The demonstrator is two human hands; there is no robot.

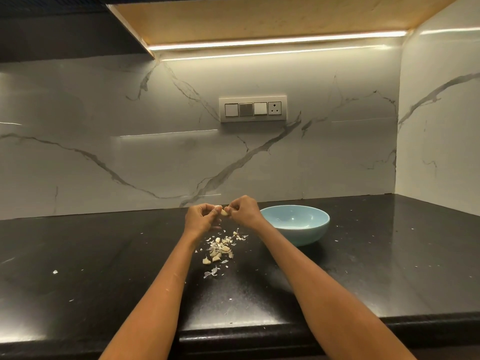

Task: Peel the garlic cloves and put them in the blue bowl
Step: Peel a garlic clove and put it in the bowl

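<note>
Both hands raised just above the black bench (363, 268), meeting over its middle. Left hand (200, 219) curls its fingers round one garlic clove (224, 212), steadying it; right hand (244, 210) pinches at the clove's near end with fingertips, apparently working the skin loose. Neither hand is spread open; both are closed on the same clove. Whether any skin has come free yet is too small to tell.

Held aloft directly above the pile of cloves and skins (220, 249), likely so the papery scraps drop onto one patch of the bench rather than scatter. The pile lies between the forearms, loose, cloves and husk mixed; which cloves are peeled cannot be made out. Stray flecks lie farther off on the bench.

Blue bowl (322, 219) stands upright just right of the right hand, close enough for a short drop-in. Its inside appears bare, so judged early in the task.

Room: open bench to the left and to the right beyond the bowl. Marble backsplash (104, 152) closes the rear, a side wall closes the far right. Front edge of the bench runs under the forearms; the pile sits well back from it, so little risk of cloves rolling off.
</note>
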